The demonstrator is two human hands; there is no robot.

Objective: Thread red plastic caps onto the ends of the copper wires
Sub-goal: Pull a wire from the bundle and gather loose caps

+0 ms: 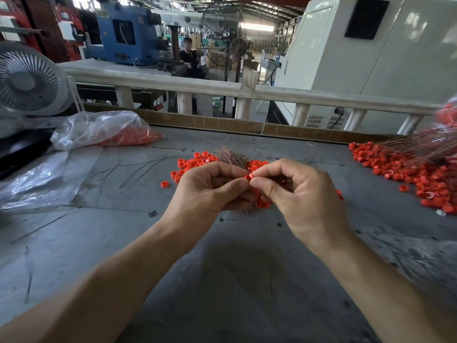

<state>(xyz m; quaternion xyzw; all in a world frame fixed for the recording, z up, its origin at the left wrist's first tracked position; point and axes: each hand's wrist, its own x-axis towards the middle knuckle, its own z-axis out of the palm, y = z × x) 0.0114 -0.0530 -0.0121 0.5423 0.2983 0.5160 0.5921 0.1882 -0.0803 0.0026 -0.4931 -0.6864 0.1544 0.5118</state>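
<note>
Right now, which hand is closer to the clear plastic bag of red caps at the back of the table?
Left. The left hand sits on the same side as the plastic bag, which lies beyond it, further left. The right hand is further off, on the left hand's far side from the bag.

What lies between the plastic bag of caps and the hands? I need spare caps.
Head view: loose red caps and stray dark wires on grey table.
</note>
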